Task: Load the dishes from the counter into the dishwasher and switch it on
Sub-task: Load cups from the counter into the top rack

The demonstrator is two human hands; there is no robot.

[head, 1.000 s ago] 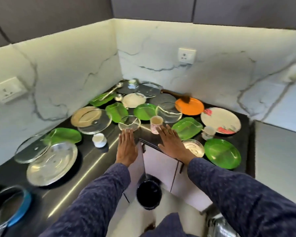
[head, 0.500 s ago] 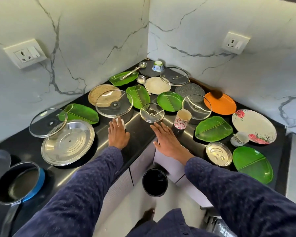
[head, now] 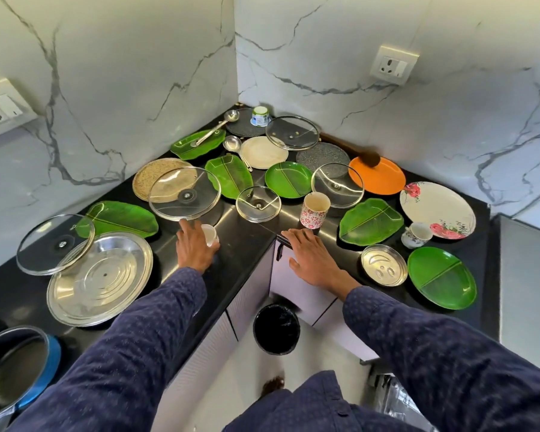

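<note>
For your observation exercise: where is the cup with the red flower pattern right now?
In the head view, the patterned cup stands upright on the counter right of centre, just beyond the right hand, between two glass lids.

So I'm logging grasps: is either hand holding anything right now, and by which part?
The left hand is at the small white cup, against its side; a closed grip cannot be told. The right hand lies flat, holding nothing.

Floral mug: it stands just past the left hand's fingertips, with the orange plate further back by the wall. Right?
Not quite. In the head view the floral mug stands just past the right hand, not the left. The left hand is at a small white cup further left on the counter. The orange plate is indeed further back by the wall.
</note>
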